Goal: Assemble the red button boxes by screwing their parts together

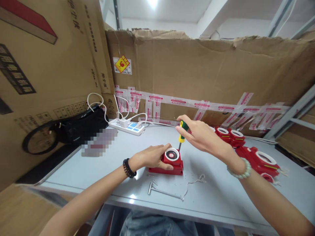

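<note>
A red box-shaped device [166, 170] with a white ring around a dark round centre lies on the grey table. My left hand [154, 156] grips it from the left, thumb along its near side and fingers over the far side. Above its right side, my right hand [190, 128] is wrapped around the green and yellow handle of a screwdriver [181, 136]. The screwdriver stands nearly upright, its shaft reaching down to the device's far right corner; the tip is hidden. Near the front lies a small metal hammer [164, 192] with a white string [188, 186] at its handle end.
Several more red devices [261, 160] stand on the right side. A white power strip [128, 126] with plugged-in cables, a black bag [83, 124] and a blurred-out flat item [99, 142] are at the left. Cardboard walls [187, 68] rise behind and left. Small metal pins [155, 182] lie by the hammer.
</note>
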`<state>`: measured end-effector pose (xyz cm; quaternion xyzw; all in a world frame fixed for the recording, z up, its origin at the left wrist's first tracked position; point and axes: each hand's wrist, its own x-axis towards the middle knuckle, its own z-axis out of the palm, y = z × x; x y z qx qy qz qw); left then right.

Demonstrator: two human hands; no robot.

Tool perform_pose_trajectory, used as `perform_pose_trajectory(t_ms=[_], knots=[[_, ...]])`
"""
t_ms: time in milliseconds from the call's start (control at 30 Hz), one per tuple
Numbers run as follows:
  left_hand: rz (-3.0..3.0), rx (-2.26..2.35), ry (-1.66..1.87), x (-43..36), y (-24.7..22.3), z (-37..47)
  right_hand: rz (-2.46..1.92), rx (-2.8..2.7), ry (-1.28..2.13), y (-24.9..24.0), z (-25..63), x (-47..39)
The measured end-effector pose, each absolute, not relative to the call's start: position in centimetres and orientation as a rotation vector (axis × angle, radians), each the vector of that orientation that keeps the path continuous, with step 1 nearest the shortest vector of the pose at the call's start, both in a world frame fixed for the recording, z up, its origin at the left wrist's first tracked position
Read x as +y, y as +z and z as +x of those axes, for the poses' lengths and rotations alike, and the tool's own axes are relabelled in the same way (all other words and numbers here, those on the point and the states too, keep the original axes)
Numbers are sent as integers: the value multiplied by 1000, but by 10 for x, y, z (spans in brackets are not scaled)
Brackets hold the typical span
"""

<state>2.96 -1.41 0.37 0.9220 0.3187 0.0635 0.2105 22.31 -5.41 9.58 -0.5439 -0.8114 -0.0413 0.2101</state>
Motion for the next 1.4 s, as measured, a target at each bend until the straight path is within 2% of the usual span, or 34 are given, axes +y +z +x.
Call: perform_pose_trajectory(t_ms=[167, 333, 400, 600, 800, 967, 1167, 1233, 1333, 1400], knots=[[2538, 881, 156, -14, 5, 30, -1587, -2407, -10, 114, 232, -58], [2558, 879, 172, -15, 5, 30, -1759, -2174, -494, 105, 227, -49], [2558, 881, 178, -14, 5, 30, -1765, -2086, -590, 98, 223, -48], [2567, 898, 159, -15, 6, 30, -1262, -2207, 25, 87, 221, -48], [2554, 891, 166, -16, 7, 30, -1663, -2021, -445, 89, 221, -49], [2556, 886, 154, -16, 6, 30, -1474, -2250, 9, 101, 227, -57], [2589, 891, 165, -15, 5, 29, -1831, -1979, -595, 97, 214, -52], [2588, 892, 167, -15, 5, 29, -1694, -2049, -476, 93, 212, -51], [2586, 901, 156, -15, 5, 30, -1280, -2147, -109, 86, 215, -50], [2586, 905, 147, -15, 6, 30, -1187, -2102, -48, 82, 217, -49]])
